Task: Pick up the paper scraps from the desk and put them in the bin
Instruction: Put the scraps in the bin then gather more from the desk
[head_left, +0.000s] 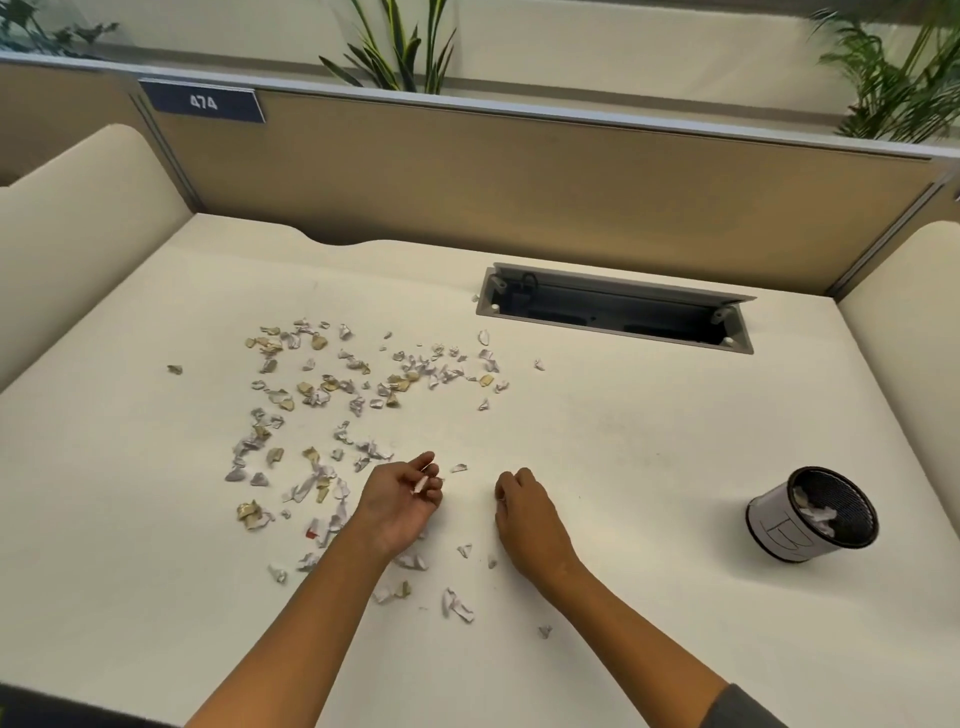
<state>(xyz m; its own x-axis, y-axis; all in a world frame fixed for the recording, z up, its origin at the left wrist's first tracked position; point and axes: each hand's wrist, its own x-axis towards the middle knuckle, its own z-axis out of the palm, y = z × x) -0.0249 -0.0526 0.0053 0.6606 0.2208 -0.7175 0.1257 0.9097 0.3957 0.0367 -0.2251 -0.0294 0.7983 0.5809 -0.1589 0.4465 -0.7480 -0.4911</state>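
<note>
Torn white and tan paper scraps (332, 395) are mostly left across the cream tabletop (623, 441); few are seen in the black mesh bin (813, 514) near its right edge. White scraps are gripped by the half-curled left hand (402, 493); the right hand (524, 512) is closed, contents unclear.

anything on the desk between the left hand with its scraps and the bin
Nothing visible does. The left hand holds a white scrap, and the bin stands to the right on the desk. Only the right hand lies along that line, with bare desk beyond it.
</note>
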